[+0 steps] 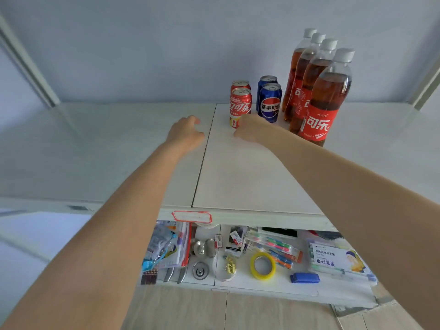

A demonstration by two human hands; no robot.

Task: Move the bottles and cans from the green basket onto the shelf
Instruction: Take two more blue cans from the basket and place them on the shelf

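White laminate forms the shelf (238, 177), which is divided by a dark seam running from near to far. Eight drink containers are counted on its far right part. Two red cans (240, 103) are set one behind the other, and the near one is partly covered at its base by the right hand (252, 131). Two blue cans (270, 102) are placed just to the right of the red pair, also one behind the other. Four cola bottles (326, 96) with white caps and red labels are lined up in a row from near to far at the right of the cans, touching or almost touching one another.

Both bare forearms are extended over the shelf. The left hand (187, 132) is held loosely curled at the left of the seam, and nothing is gripped in it. The right hand is held at the foot of the near red can; it cannot be told whether the can is gripped or merely touched.

The green basket is not seen. Below the shelf edge, a lower level with one yellow tape roll (263, 265), one blue stapler (304, 277) and assorted stationery is seen.
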